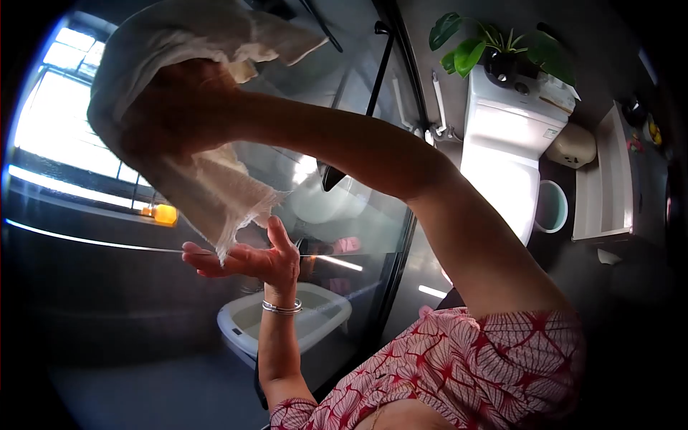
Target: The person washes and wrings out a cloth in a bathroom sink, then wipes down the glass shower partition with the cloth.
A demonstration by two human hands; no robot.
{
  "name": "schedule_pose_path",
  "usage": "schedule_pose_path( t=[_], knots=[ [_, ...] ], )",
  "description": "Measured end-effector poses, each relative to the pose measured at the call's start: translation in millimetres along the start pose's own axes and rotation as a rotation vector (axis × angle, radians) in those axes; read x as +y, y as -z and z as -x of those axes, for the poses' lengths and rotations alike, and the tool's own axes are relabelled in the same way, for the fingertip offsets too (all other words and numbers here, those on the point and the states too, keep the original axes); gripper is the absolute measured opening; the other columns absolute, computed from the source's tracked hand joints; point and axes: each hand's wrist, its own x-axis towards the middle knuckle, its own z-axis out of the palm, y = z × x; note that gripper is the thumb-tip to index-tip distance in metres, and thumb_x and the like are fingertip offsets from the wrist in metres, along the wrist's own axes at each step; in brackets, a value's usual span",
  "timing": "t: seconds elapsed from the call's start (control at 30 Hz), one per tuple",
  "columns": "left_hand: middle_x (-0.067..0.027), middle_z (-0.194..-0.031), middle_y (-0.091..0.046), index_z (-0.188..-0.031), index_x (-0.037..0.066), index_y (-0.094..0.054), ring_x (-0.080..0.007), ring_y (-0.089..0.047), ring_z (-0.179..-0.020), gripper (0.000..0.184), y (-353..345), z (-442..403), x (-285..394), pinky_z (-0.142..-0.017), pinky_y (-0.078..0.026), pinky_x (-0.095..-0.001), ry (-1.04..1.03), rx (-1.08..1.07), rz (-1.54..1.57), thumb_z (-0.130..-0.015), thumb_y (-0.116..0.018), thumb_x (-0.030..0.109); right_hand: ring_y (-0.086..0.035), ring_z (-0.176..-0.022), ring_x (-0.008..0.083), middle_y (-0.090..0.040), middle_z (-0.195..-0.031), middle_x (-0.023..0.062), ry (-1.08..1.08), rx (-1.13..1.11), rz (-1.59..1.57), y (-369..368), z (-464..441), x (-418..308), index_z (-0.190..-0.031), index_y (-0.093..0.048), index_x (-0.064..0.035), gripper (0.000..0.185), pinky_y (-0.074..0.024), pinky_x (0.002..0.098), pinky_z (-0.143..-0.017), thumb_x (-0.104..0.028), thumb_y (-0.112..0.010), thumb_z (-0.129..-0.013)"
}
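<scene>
A white cloth (236, 197) with frayed edges is draped around my right hand (179, 100) at the upper left, in front of a clear glass panel (373, 222). That hand is in shadow and holds the cloth, which partly hides its fingers. My left hand (258, 261), with silver bangles at the wrist, is lower down by the thin bright edge of the glass. Its fingers and thumb are spread, and a frayed corner of the cloth hangs over its fingers. Whether it touches the glass, I cannot tell.
Below my left hand is a white basin (330, 304). A window (61, 122) and an orange bottle (165, 215) are at the left. To the right are a white toilet (502, 179), a potted plant (469, 54), a round bin (552, 206) and an open drawer (605, 179).
</scene>
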Motion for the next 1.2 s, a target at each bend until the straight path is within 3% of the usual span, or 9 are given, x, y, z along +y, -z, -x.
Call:
schedule_pose_path(
  t=[0.07,0.23,0.43,0.57,0.67,0.73,0.87,1.0,1.2],
  knots=[
    [-0.025,-0.14,-0.002,-0.138,0.01,-0.011,-0.0384,0.0,-0.13,0.079,-0.1,0.8,-6.5,-0.098,-0.001,-0.0558,-0.058,0.037,-0.069,-0.081,-0.044,0.053,-0.04,-0.111,0.0311,-0.048,-0.116,0.0033,-0.002,0.323,0.231,-45.3,31.5,44.6,-0.107,-0.058,-0.0244,0.039,-0.0382,0.0485,-0.082,-0.049,-0.048,-0.079],
    [-0.0222,-0.141,0.001,-0.137,0.014,-0.02,-0.0373,0.003,-0.131,0.069,-7.2,7.8,-14.3,-0.098,0.0,-0.0569,0.039,0.002,-0.046,-0.083,-0.042,0.052,-0.03,-0.118,0.0408,-0.031,-0.128,0.022,-0.465,0.295,-0.029,-98.0,132.1,124.2,-0.13,-0.027,-0.0188,0.065,-0.0247,0.0512,-0.096,-0.049,-0.049,-0.077],
    [-0.0214,-0.141,0.003,-0.136,0.018,-0.022,-0.037,0.004,-0.131,0.066,1.2,12.0,-8.5,-0.097,-0.001,-0.0598,0.055,-0.007,-0.064,-0.084,-0.036,0.055,-0.052,-0.092,0.0381,-0.047,-0.105,0.0236,-0.565,0.098,0.302,-93.4,198.5,118.6,-0.107,-0.048,-0.0079,0.039,-0.0429,0.0446,-0.076,-0.027,-0.055,-0.074],
    [-0.0232,-0.141,-0.001,-0.135,0.015,-0.025,-0.0386,0.002,-0.131,0.064,0.6,15.9,-10.5,-0.095,-0.007,-0.0623,0.045,-0.04,-0.072,-0.085,-0.036,0.053,-0.057,-0.063,0.0321,-0.059,-0.073,0.0155,-0.787,0.405,-0.429,-47.3,210.5,57.9,-0.081,-0.054,-0.0017,0.026,-0.0438,0.0353,-0.059,-0.028,-0.054,-0.079],
    [-0.0243,-0.14,-0.006,-0.132,0.013,-0.029,-0.0393,0.0,-0.13,0.064,-7.4,15.2,-8.0,-0.094,-0.01,-0.063,0.044,-0.025,-0.033,-0.084,-0.037,0.054,-0.05,-0.093,0.0345,-0.054,-0.098,0.019,-0.587,0.518,0.084,-65.0,255.8,52.1,-0.096,-0.049,0.0004,0.029,-0.0379,0.0442,-0.078,-0.02,-0.056,-0.077],
    [-0.0244,-0.139,-0.008,-0.131,0.012,-0.031,-0.0395,-0.002,-0.13,0.063,-7.3,6.9,-9.1,-0.094,-0.009,-0.0629,0.039,0.031,-0.122,-0.084,-0.037,0.054,-0.028,-0.115,0.0459,-0.027,-0.125,0.0282,-0.598,0.372,0.059,-86.8,258.0,53.6,-0.117,-0.038,0.0038,0.051,-0.029,0.0503,-0.093,-0.016,-0.058,-0.074],
    [-0.0239,-0.139,-0.009,-0.13,0.01,-0.032,-0.0379,-0.003,-0.13,0.064,9.5,5.1,-8.5,-0.094,-0.008,-0.0617,0.023,0.027,-0.118,-0.083,-0.044,0.051,-0.014,-0.121,0.0521,-0.02,-0.128,0.0332,-0.535,0.312,0.193,-85.1,241.6,65.1,-0.115,-0.036,0.0101,0.054,-0.0179,0.0566,-0.099,-0.015,-0.058,-0.073],
    [-0.0247,-0.139,-0.008,-0.13,0.009,-0.03,-0.0373,-0.001,-0.13,0.067,-18.9,2.4,7.1,-0.096,-0.006,-0.0596,-0.02,0.059,-0.08,-0.08,-0.052,0.048,-0.01,-0.12,0.0543,-0.021,-0.124,0.0382,-0.576,0.316,0.219,-92.1,246.9,205.4,-0.115,-0.035,0.0124,0.052,-0.0099,0.0586,-0.1,-0.017,-0.051,-0.075],
    [-0.0228,-0.139,-0.007,-0.131,0.007,-0.028,-0.0365,0.0,-0.13,0.068,-31.8,-2.3,5.2,-0.098,-0.006,-0.0576,-0.024,-0.011,-0.104,-0.078,-0.061,0.035,-0.022,-0.117,0.0516,-0.027,-0.123,0.0359,-0.806,0.094,0.491,-56.0,207.9,342.0,-0.119,-0.033,0.0086,0.058,-0.0137,0.0554,-0.101,-0.03,-0.044,-0.077]
  ],
)
